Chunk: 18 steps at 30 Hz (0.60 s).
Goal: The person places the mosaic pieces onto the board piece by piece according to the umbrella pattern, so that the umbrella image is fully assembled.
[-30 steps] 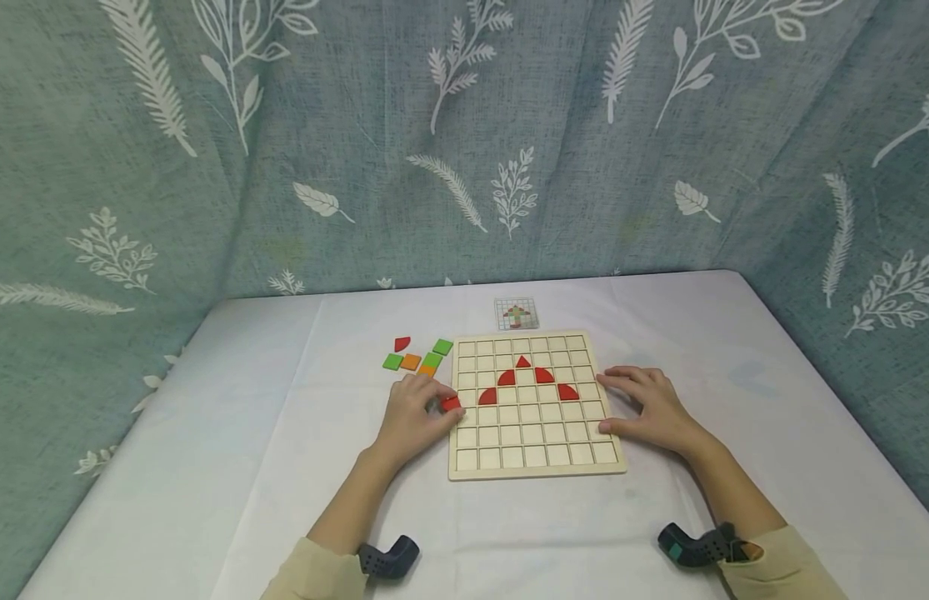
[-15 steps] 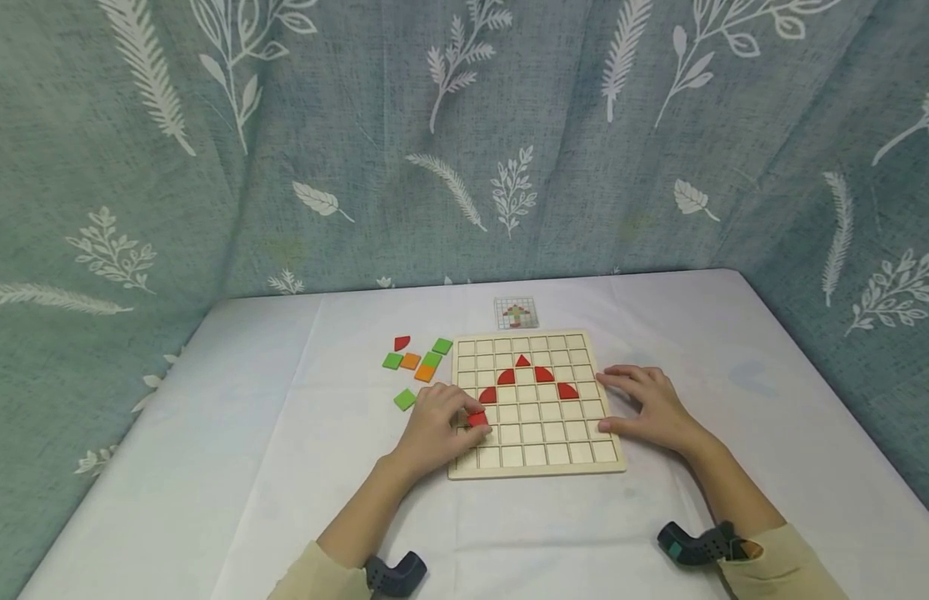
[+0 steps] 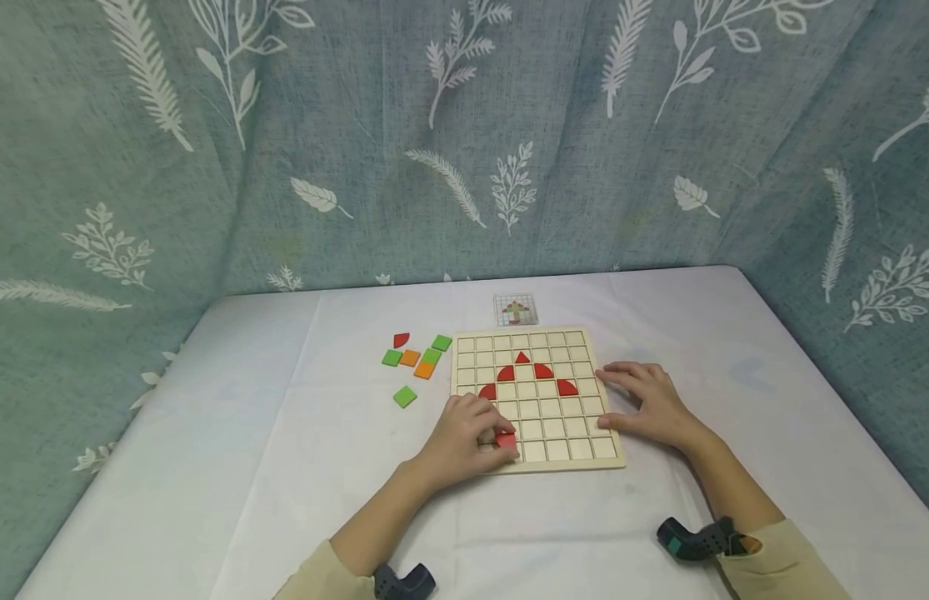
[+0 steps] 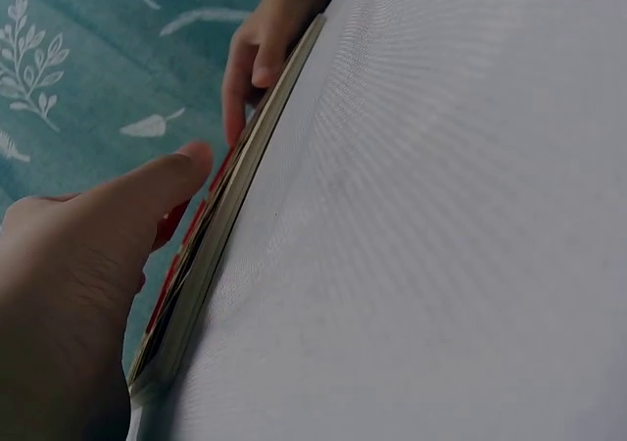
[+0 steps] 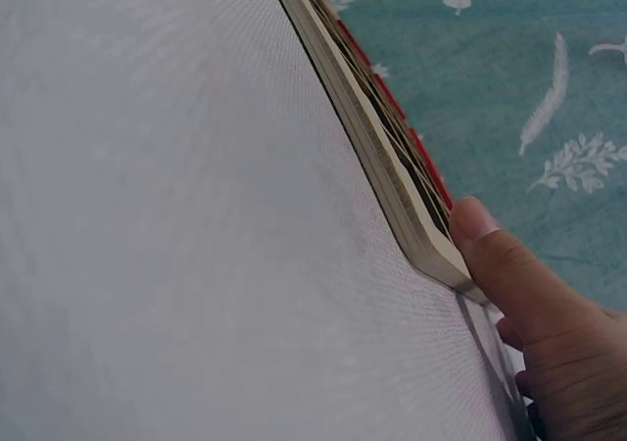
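My left hand [image 3: 464, 440] pinches a red tile [image 3: 506, 440] between thumb and fingers, low over the front-left part of the wooden grid board [image 3: 554, 429]. Fingers partly cover the tile, so its full outline cannot be told. My right hand [image 3: 647, 402] rests at the board's right edge, thumb and fingers spread apart and touching the rim. In the right wrist view the thumb lies against the board's corner. A red triangle [image 3: 522, 357] and several red quarter-circle tiles [image 3: 543, 371] sit in the board's cells in a peaked pattern.
Left of the board lie loose green tiles [image 3: 405, 397], orange tiles [image 3: 424, 370] and a red quarter-circle [image 3: 401, 340]. Behind it is a small pattern card [image 3: 516, 310] with a coloured figure on a grid. A patterned curtain [image 3: 359, 167] hangs at the table's back.
My left hand has carried the red tile from the board's left edge rightward and toward me, over the front cells. A green tile it had covered now shows. The right hand has stayed put.
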Tool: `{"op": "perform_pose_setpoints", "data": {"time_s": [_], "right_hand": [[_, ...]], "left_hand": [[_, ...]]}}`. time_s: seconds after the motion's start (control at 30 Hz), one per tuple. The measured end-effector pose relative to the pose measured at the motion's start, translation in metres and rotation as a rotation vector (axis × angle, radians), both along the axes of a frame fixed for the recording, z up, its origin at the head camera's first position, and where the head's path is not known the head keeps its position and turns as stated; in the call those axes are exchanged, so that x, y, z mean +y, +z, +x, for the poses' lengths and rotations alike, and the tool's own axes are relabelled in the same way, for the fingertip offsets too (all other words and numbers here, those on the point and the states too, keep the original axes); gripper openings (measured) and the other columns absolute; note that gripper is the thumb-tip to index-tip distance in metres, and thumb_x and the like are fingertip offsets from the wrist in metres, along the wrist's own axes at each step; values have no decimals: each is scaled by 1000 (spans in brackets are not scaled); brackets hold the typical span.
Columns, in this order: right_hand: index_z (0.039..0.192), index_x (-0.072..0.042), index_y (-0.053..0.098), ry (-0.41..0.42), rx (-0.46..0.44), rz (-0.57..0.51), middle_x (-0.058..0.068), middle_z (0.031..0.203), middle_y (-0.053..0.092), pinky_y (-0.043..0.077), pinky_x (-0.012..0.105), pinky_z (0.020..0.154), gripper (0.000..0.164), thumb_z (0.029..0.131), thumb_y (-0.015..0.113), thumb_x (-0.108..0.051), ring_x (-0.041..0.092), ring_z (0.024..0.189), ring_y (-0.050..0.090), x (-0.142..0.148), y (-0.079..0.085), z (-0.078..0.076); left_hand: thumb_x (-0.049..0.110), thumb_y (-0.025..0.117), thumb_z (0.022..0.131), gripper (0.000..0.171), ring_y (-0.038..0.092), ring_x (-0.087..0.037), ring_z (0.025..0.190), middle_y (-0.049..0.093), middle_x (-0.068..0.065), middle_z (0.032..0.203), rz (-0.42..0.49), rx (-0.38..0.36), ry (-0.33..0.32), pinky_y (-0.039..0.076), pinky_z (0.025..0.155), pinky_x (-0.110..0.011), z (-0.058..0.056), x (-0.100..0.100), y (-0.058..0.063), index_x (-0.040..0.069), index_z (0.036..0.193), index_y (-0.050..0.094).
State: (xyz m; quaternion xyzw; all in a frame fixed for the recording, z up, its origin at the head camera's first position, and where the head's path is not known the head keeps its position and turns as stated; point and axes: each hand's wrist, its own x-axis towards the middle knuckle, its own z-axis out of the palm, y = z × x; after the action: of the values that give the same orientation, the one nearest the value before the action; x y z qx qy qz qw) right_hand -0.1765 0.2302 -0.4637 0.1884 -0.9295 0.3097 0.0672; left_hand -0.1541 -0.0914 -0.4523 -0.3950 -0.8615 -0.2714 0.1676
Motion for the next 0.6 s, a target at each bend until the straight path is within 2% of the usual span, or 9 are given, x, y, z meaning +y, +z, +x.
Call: {"op": "perform_pose_setpoints", "data": {"time_s": [0.3,0.6], "right_hand": [[131,-9,57,-8,-14,4,13,134,48,30,55,90,74,69,81,-43,33,117,35,0,-1,0],[131,-9,57,-8,-22,3,13,134,49,30,56,90,75,68,81,-43,33,117,35,0,1,0]], "left_hand": [[40,78,73,25,50,-9,93,59,11,85,-51,-51,-24,35,84,-31,3,5,-4,23,90,71],[38,80,71,23,48,-8,88,57,12,84,-42,-62,9,35,84,-31,4,2,-4,24,88,73]]}}
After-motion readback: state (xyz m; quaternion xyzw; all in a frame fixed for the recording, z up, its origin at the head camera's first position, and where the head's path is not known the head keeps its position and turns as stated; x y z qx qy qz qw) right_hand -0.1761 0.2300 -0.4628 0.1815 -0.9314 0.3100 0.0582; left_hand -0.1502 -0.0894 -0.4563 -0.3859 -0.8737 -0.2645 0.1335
